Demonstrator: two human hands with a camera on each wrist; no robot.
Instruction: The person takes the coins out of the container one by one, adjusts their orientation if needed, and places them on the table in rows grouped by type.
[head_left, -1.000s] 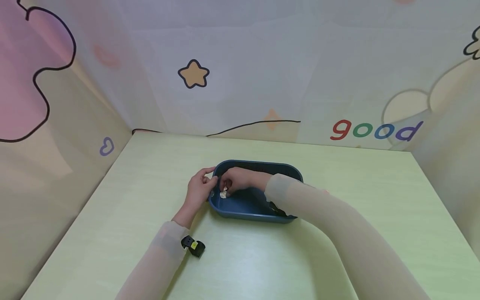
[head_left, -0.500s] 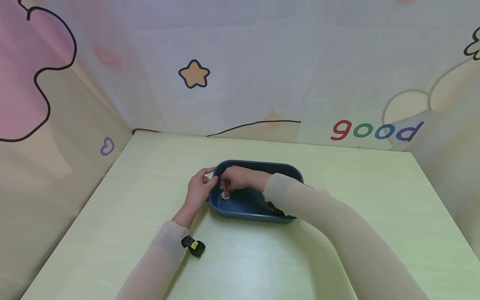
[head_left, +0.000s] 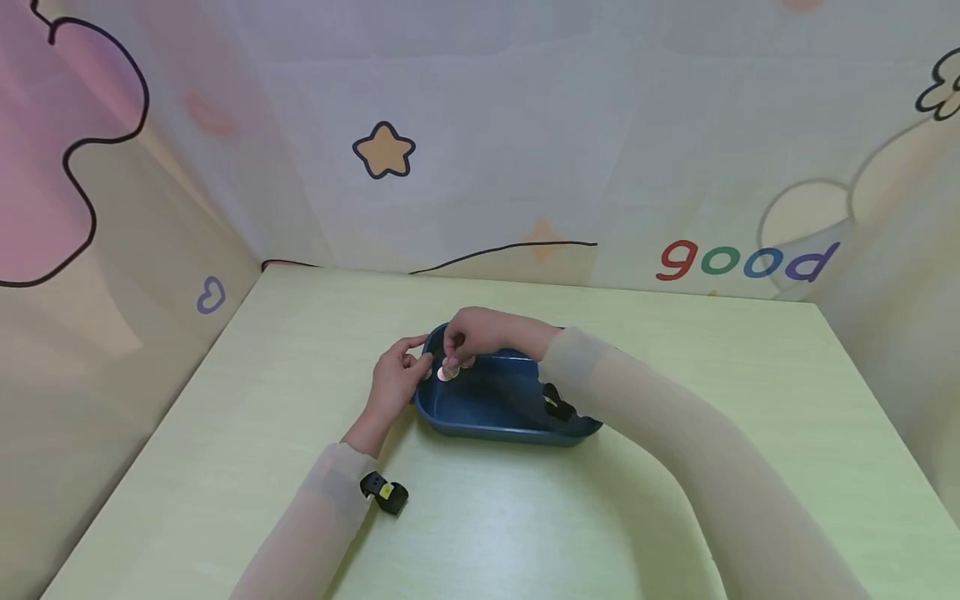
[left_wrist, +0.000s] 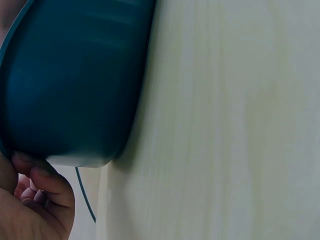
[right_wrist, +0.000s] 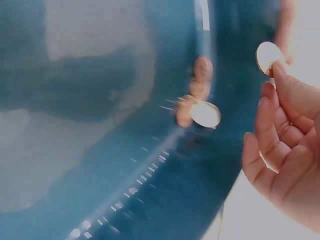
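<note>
A deep blue plastic tub (head_left: pixel 480 408) with rounded corners stands on the table. My left hand (head_left: pixel 395 375) grips its left end, thumb at the rim; in the left wrist view the fingertips (left_wrist: pixel 42 172) rest against the tub's outer wall. Over the tub's left end is my right hand (head_left: pixel 480 330). Between its thumb and index finger it pinches a shiny round coin (right_wrist: pixel 267 56), while the other fingers curl loosely. A second bright coin (right_wrist: pixel 206 114) shows against the tub's inside in the right wrist view.
The pale green table (head_left: pixel 480 525) stretches around the tub. Behind it hangs a printed curtain (head_left: pixel 480 167), and another curtain side closes off the left. A black wrist camera (head_left: pixel 385 492) sits on the left sleeve.
My right hand has risen from the tub floor and shifted toward the back rim, with a coin pinched in its fingers. My left hand stays at the tub's left end.
</note>
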